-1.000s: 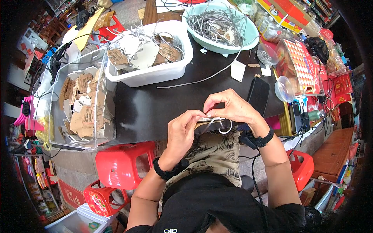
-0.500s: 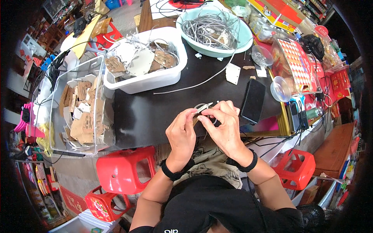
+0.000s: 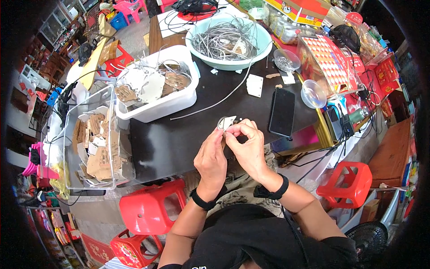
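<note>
Close together over the table's front edge, my two hands work on one small white card with a loop of grey cord at its left side. My left hand pinches the card's lower part between thumb and fingertips. From the right, my right hand is closed in a pinch at the card's lower right edge. The fingers hide just what the right fingertips grip. Beyond them a single grey cord trails across the dark table from a pale green basin heaped with grey cords.
A white tub and a clear plastic box hold brown and white cards at left. To the right lie a black phone, a white card, a clear cup of small metal pieces and another clear cup. Red stools stand below.
The card has turned, so its white face and the cord loop show more clearly above my fingers. Both hands stay pinched together. The whole view has shifted slightly.
</note>
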The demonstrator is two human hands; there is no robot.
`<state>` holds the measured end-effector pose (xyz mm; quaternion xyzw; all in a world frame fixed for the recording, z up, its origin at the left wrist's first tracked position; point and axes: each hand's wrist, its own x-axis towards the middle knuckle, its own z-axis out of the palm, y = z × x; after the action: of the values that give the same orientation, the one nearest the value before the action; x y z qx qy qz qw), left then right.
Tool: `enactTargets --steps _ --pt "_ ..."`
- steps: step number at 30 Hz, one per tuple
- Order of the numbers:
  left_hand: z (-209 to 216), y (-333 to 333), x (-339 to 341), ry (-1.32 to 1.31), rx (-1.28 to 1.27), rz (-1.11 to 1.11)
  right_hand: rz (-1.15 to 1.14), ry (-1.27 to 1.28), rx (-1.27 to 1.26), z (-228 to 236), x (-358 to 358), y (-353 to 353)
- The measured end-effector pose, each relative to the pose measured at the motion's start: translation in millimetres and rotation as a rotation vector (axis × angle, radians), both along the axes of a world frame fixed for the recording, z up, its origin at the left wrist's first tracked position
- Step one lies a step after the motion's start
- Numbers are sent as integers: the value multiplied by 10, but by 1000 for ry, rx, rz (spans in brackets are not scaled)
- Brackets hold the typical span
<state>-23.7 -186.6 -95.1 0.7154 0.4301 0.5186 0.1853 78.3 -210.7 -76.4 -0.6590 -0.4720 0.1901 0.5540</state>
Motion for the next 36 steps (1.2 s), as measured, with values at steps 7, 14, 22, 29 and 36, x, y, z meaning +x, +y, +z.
enactTargets --steps 7,14,22,29,36 --pt "4 -16 30 28 40 -22 -124 -195 126 -73 -25 -13" --pt "-108 166 -146 66 41 58 158 -382 358 50 -77 -519" --pt "-36 142 -264 -167 -94 -47 415 67 90 -52 143 -581" --pt "36 13 -288 -248 -42 -308 630 1007 -408 -114 516 -30" --pt "10 81 -332 -162 98 -474 673 1259 -424 -45 649 32"
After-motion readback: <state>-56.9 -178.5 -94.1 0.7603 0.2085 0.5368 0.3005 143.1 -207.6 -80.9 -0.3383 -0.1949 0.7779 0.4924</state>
